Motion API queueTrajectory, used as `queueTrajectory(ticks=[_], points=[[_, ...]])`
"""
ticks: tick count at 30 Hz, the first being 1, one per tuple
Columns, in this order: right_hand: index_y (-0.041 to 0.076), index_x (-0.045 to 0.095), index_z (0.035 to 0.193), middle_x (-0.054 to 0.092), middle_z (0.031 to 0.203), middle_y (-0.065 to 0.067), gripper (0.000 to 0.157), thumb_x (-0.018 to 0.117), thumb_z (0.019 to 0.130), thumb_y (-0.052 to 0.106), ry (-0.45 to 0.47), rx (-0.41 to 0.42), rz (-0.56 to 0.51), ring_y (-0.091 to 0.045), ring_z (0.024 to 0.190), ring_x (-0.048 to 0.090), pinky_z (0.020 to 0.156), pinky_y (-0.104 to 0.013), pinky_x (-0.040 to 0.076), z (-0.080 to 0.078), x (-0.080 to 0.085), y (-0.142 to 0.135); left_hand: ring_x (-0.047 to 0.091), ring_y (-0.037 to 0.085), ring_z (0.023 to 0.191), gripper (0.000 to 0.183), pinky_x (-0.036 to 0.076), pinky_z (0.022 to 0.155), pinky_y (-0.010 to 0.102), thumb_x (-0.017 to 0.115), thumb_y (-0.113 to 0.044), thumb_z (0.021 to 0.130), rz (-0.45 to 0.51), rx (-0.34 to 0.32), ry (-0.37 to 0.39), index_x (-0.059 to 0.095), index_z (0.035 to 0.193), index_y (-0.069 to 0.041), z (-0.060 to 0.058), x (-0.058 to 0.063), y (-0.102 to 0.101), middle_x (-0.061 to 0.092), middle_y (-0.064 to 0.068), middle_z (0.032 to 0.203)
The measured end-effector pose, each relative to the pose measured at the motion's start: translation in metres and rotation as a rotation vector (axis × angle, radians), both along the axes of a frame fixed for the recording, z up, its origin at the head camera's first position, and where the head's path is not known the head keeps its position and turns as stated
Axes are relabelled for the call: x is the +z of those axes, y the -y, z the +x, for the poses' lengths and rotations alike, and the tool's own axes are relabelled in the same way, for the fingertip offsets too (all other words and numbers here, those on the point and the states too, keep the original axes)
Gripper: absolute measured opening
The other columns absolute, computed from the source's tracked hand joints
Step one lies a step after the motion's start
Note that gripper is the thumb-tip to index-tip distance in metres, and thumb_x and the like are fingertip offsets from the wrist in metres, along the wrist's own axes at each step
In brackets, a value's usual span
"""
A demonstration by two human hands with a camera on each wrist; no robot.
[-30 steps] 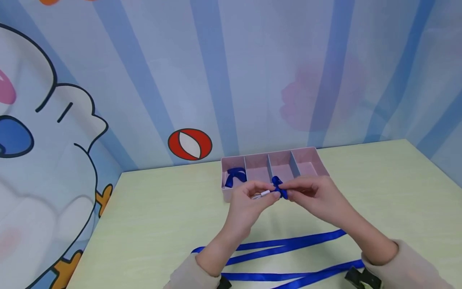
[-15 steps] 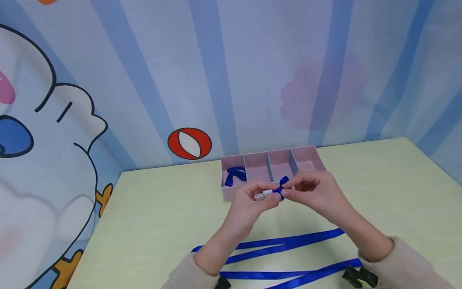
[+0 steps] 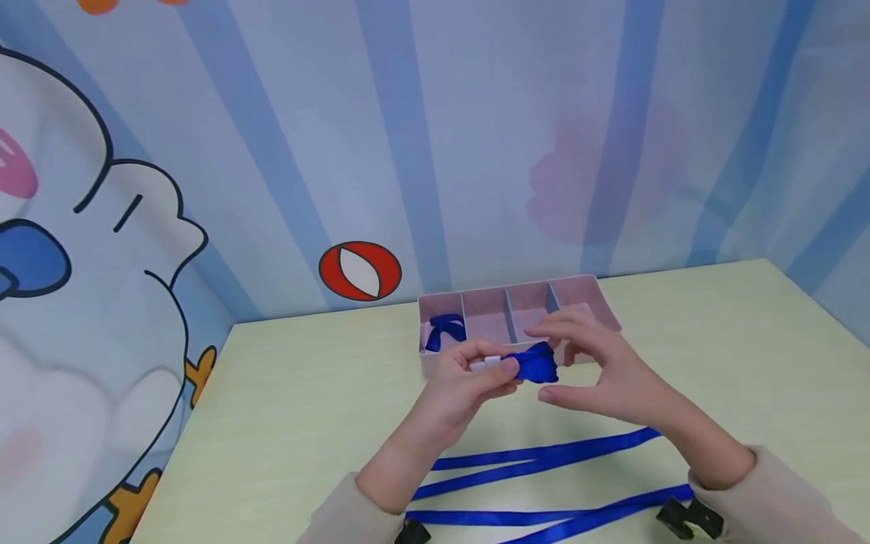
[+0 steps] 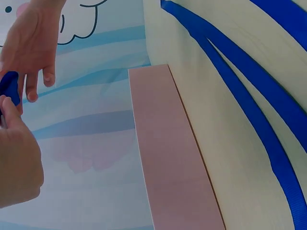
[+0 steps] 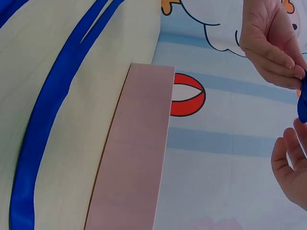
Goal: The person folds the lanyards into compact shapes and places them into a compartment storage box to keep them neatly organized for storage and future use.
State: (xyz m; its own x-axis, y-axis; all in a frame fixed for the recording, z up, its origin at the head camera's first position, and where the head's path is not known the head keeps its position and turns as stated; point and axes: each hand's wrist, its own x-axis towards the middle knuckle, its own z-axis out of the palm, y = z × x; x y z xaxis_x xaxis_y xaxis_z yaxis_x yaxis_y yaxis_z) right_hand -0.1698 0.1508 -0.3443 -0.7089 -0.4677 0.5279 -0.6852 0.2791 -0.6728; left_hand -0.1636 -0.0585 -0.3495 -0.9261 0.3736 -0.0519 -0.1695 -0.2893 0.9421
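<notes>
A blue ribbon bow (image 3: 537,364) on a small white piece (image 3: 484,363) is pinched between the thumb and fingers of my left hand (image 3: 465,389). What the white piece is cannot be made out, as the fingers cover most of it. Just right of the bow, my right hand (image 3: 608,370) has its thumb and fingers spread apart, holding nothing. In the left wrist view the bow (image 4: 9,89) shows at the left edge, between my left hand (image 4: 19,158) and the spread right hand (image 4: 33,43).
Behind the hands stands a pink divided box (image 3: 427,364), with another blue bow (image 3: 446,331) in its left compartment. Long blue ribbons (image 3: 544,458) lie across the pale table (image 3: 292,423) in front. A printed backdrop (image 3: 476,151) rises at the table's far edge.
My right hand has let go of the bow and drawn slightly right, its fingers spreading. The bow has turned and shows broader. My left hand keeps its pinch.
</notes>
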Motion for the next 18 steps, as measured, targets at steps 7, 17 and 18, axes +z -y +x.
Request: queueTrajectory(ticks=[7,17,18], points=[[0.006,0.064,0.11,0.063,0.098,0.0,0.043,0.074,0.071,-0.009,-0.061,0.022,-0.04,-0.012,0.082,0.054,0.07,-0.022,0.051,0.001,-0.001,-0.004,0.067,0.012,0.076,0.013,0.053,0.078,0.026,0.06,-0.002,0.089,0.07,-0.029,0.036,0.066,0.09,-0.012,0.001,-0.001,0.002,0.064,0.005,0.091],[-0.002,0.066,0.105,0.062,0.094,-0.004,0.03,0.066,0.078,-0.013,0.0,-0.13,-0.14,-0.01,0.079,0.061,0.072,-0.021,0.054,0.004,-0.007,0.01,0.067,0.014,0.079,0.018,0.052,0.084,0.035,0.064,-0.005,0.087,-0.017,0.042,-0.032,0.062,0.104,0.001,-0.001,-0.005,-0.007,0.062,0.008,0.098],[-0.002,0.066,0.103,0.062,0.093,-0.004,0.028,0.066,0.077,-0.014,-0.011,-0.148,-0.157,-0.01,0.079,0.061,0.071,-0.021,0.054,0.004,-0.007,0.011,0.067,0.014,0.078,0.019,0.052,0.084,0.035,0.064,-0.006,0.087,-0.021,0.055,-0.039,0.062,0.104,0.002,-0.001,-0.005,-0.008,0.062,0.008,0.098]])
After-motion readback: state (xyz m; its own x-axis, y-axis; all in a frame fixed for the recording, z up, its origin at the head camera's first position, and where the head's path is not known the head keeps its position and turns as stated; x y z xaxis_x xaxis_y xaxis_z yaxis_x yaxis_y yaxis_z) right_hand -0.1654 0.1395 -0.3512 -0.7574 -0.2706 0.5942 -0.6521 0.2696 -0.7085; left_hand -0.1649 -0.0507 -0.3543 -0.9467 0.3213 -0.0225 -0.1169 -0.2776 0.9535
